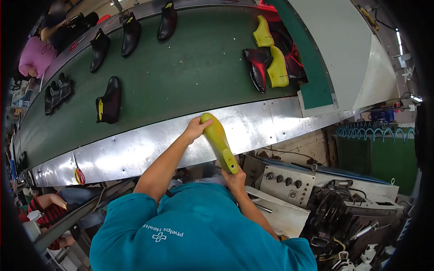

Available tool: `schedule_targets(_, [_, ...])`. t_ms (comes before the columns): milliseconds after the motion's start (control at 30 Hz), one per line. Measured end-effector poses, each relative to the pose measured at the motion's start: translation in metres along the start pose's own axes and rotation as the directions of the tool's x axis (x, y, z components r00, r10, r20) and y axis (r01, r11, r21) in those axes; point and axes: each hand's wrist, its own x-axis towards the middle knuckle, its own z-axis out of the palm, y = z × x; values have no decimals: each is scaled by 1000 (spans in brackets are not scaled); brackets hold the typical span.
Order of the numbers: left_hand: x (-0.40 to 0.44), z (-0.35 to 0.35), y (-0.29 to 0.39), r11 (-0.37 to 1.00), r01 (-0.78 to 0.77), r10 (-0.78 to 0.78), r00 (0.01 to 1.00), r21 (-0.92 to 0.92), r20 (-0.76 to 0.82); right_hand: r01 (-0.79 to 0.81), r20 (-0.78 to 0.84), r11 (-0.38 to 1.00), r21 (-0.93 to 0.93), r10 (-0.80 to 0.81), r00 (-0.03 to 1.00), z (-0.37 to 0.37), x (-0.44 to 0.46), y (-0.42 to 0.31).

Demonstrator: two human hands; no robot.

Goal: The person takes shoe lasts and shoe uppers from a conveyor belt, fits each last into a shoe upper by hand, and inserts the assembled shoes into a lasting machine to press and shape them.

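- The left hand (pixel 195 129) pinches the toe end of a yellow-green foot mould (pixel 218 138), its thumb laid over the rim of the toe.
- The right hand (pixel 234 179) grips the other end of the foot mould from below, beside a small dark hole; its fingers are partly hidden.
- The foot mould is held slantwise in front of the body, above the metal edge (pixel 149 142) of a green belt (pixel 181 77), toe end farther away.
- On the belt's left side, one dark boot (pixel 110 99) lies with yellow showing at its opening.
- Beyond it, three more dark boots (pixel 131 36) stand apart in a row along the far side.
- A bunch of small black pieces (pixel 58 93) lies at the far left, too small to make out.
- On the right, two yellow moulds (pixel 277 68) lie among dark, shiny boot uppers (pixel 257 67) under a red glow.
- Scissors (pixel 79 174) with red and yellow handles are on the metal edge at the left.
- A machine panel (pixel 288 183) with black knobs is at the near right.
- A person in pink (pixel 37 56) is at the far left.
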Motion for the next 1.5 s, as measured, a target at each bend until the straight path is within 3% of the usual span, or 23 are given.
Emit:
schedule_targets(133, [21, -12, -20, 968, -15, 6, 999, 251, 37, 39, 161, 997, -60, -29, 987, -17, 15, 16])
schedule_targets(200, [25, -12, -24, 936, -55, 56, 998, 348, 8, 138, 383, 947, -291, -17, 924, -42, 33, 27])
schedule_targets(267, [5, -3, -8, 857, -84, 163, 980, 508, -114, 88, 267, 952, -293, -7, 964, -63, 85, 36])
schedule_targets(333, [-3, 1, -7, 793, -107, 240, 960, 600, -146, -123, 131, 955, -270, 163, 978, -76, 162, 38])
schedule_targets(467, [-34, 19, 24, 627, -107, 414, 885, 772, -213, 7, -71, 913, -407, -40, 997, -64, 311, 40])
schedule_targets(533, [-45, 28, 43, 574, 93, 295, 904, 814, -311, 15, -105, 916, -400, -62, 993, -53, 357, 39])
schedule_targets(600, [-45, 26, 49, 534, 126, 291, 901, 836, -321, 20, -27, 908, -418, -34, 999, -51, 382, 36])
schedule_targets(633, [-45, 25, 55, 492, 201, 180, 928, 847, -325, 16, -32, 909, -416, -33, 999, -52, 384, 31])
schedule_targets(700, [-47, 25, 59, 446, 265, 73, 941, 855, -330, 56, -177, 953, -298, -113, 978, -54, 383, 12])
schedule_targets(767, [-46, 31, 59, 352, -10, 588, 780, 936, -213, 181, -253, 961, -208, -232, 939, -68, 363, -22])
schedule_targets(833, [-52, 57, 121, 243, -345, 779, 626, 906, 30, 294, -332, 954, -57, -295, 896, -95, 321, -71])
schedule_targets(900, [-61, 89, 188, 69, -501, 872, 451, 863, 191, 301, -330, 953, 16, -280, 902, -120, 279, -114])
schedule_targets(933, [-56, 90, 204, 61, -520, 868, 449, 852, 212, 310, -331, 946, 98, -263, 906, -133, 256, -134])
schedule_targets(1000, [-55, 94, 229, -92, -802, 740, 341, 591, 579, 260, -326, 956, 137, -204, 923, -156, 213, -159])
schedule_targets(1033, [-88, 105, 244, 133, -785, 732, 489, 605, 474, 268, -338, 867, 421, -125, 933, -166, 194, -157])
schedule_targets(1067, [-113, 105, 259, 208, -804, 735, 504, 557, 454, 267, -335, 696, 667, -40, 941, -175, 172, -154])
schedule_targets(1133, [-162, 83, 291, 367, -774, 657, 609, 516, 444, 207, -448, 614, 761, 267, 853, -187, 123, -139])
schedule_targets(1200, [-189, 63, 299, 679, -728, 674, 671, 98, 309, -202, -241, 695, 690, 484, 841, -147, 69, -87])
schedule_targets(1267, [-178, 34, 282, 814, -548, 580, 747, -193, 324, -420, 175, 337, 843, 565, 806, -68, 5, -57])
schedule_targets(1333, [-165, 21, 239, 878, -339, 451, 822, -338, 349, -474, 538, -270, 838, 272, 798, -41, -30, -109])
schedule_targets(1367, [-160, 18, 213, 898, -253, 388, 842, -360, 374, -450, 525, -287, 846, 291, 800, -40, -34, -129])
schedule_targets(1433, [-162, 14, 170, 918, -91, 260, 873, -387, 412, 14, 329, -684, 729, 368, 870, -44, -37, -153])
schedule_targets(1500, [-144, -17, 128, 900, 120, 112, 866, -418, 488, 50, 262, -619, 784, 404, 876, -27, -55, -126])
